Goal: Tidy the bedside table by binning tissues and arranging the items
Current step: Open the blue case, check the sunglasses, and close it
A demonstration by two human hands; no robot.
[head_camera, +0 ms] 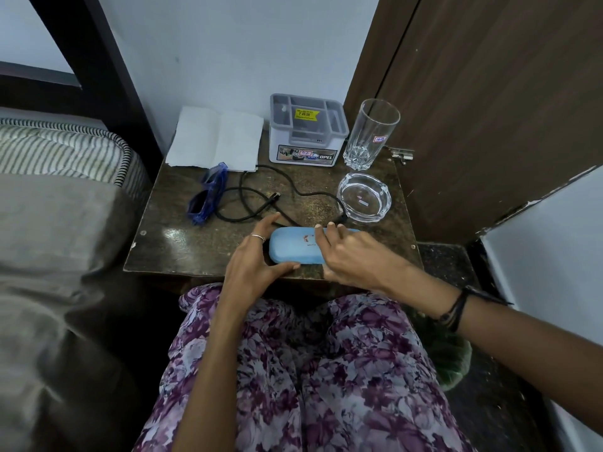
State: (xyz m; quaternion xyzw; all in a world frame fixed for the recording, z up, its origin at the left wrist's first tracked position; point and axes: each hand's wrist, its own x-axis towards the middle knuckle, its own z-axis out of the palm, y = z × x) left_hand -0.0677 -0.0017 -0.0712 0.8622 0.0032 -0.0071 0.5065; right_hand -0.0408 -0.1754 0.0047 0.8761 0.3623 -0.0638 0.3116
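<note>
Dark bedside table [208, 246]: tissue [215, 138], organizer [306, 132], glass [372, 135], ashtray [363, 197].

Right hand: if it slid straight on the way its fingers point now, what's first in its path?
The right hand grips the blue case, fingers pointing up-left toward the table's back. Past the case, the black cable looks first, though depth is hard to judge.

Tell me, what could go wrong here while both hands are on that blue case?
1. The black cable runs just behind the blue glasses case, close to the left hand and right hand; lifting the case might snag it.
2. The cable also passes against the glass ashtray, so a tug could drag it.
3. The tall glass stands near the table corner and could tip if bumped.
</note>
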